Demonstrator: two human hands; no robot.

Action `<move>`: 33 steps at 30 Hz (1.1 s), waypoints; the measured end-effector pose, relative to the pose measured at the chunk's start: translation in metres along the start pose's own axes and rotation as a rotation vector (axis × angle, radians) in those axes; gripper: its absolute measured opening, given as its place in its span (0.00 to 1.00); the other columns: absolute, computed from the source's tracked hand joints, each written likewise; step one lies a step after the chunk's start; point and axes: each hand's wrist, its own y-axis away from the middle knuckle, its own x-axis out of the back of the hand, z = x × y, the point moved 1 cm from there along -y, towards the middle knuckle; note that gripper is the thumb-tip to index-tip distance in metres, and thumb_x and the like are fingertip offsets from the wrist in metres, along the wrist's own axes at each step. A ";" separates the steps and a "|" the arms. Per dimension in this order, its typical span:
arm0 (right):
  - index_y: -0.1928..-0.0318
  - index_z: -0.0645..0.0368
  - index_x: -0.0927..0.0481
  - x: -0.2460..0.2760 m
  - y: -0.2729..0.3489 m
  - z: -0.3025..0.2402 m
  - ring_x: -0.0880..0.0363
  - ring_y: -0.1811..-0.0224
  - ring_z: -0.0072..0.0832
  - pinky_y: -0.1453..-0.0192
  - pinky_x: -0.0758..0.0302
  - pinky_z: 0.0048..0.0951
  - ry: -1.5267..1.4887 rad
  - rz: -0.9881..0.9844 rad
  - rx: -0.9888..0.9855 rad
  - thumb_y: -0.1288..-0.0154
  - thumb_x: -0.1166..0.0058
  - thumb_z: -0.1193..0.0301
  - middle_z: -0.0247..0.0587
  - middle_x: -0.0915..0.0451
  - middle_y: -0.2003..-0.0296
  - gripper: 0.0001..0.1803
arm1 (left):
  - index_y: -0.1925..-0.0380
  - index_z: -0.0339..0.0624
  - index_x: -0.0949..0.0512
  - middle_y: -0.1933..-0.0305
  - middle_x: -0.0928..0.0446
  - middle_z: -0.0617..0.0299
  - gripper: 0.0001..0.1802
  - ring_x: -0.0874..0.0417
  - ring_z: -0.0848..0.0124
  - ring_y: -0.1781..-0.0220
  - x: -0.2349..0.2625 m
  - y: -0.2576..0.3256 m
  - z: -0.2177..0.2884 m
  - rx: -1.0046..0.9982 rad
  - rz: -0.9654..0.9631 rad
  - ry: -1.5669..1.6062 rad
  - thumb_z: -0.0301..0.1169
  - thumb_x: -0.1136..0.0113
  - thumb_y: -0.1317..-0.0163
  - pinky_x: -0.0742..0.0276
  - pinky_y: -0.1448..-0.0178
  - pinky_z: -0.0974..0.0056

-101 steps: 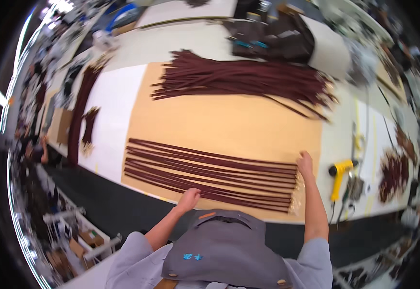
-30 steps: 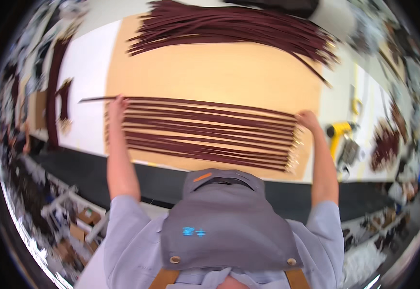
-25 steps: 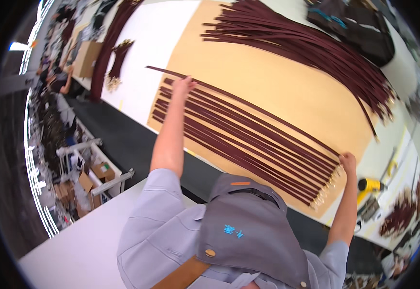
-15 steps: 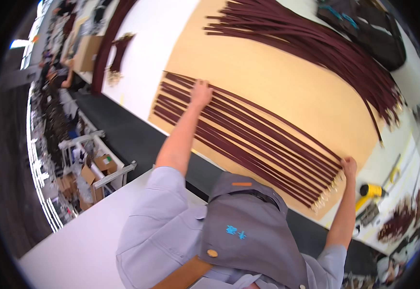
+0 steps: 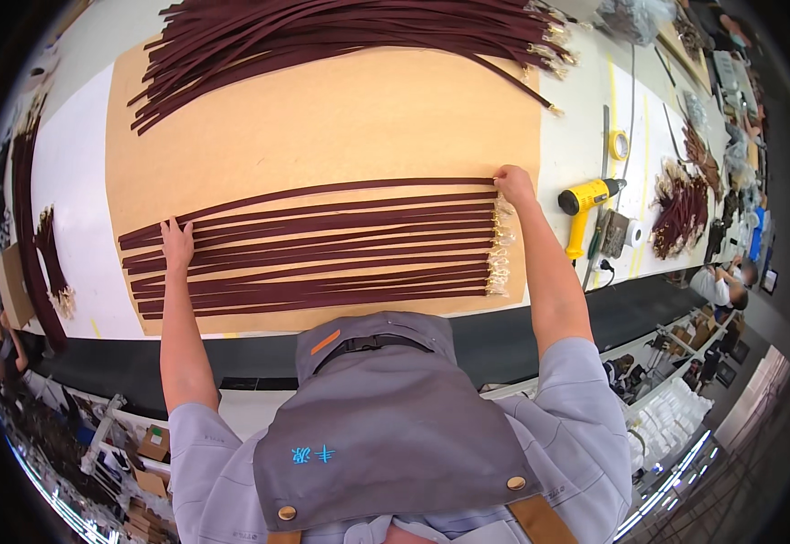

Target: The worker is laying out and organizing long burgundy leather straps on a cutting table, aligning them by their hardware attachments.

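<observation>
Right grip [image 5: 516,186] pinches the top strap's [image 5: 395,183] end; strap runs left under the left grip [image 5: 177,243] – fingers spread on straps, can't tell if pinching. Other straps [image 5: 350,240] bodyward of grips – yellow power tool [image 5: 581,198] right of right grip.

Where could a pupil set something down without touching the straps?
The widest bare patch is on the tan sheet, between the big strap pile and the laid-out straps. Another lies on the white sheet, between the small strap bundle and the tan sheet. The right is crowded: yellow gun-shaped tool, tape roll, strap cluster.
</observation>
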 end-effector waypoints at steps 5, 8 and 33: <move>0.70 0.60 0.19 0.001 -0.004 0.002 0.21 0.67 0.36 0.61 0.26 0.32 0.113 -0.061 -0.007 0.54 0.42 0.74 0.47 0.20 0.71 0.07 | 0.38 0.36 0.44 0.33 0.50 0.37 0.32 0.46 0.47 0.32 0.008 -0.001 0.003 0.000 -0.075 -0.027 0.45 0.54 0.36 0.44 0.36 0.46; 0.72 0.59 0.19 0.002 -0.004 0.001 0.21 0.67 0.37 0.61 0.25 0.33 0.147 -0.033 0.014 0.54 0.42 0.73 0.46 0.20 0.72 0.06 | 0.38 0.35 0.44 0.33 0.51 0.39 0.33 0.45 0.47 0.33 0.012 0.000 0.005 -0.008 -0.060 -0.020 0.44 0.53 0.37 0.43 0.36 0.47; 0.55 0.58 0.25 0.060 -0.134 -0.092 0.25 0.50 0.38 0.46 0.32 0.46 0.400 0.069 -0.040 0.42 0.56 0.73 0.44 0.25 0.53 0.14 | 0.52 0.30 0.29 0.55 0.26 0.50 0.16 0.24 0.63 0.51 0.052 0.063 0.151 -0.136 -0.005 0.692 0.26 0.50 0.39 0.31 0.45 0.64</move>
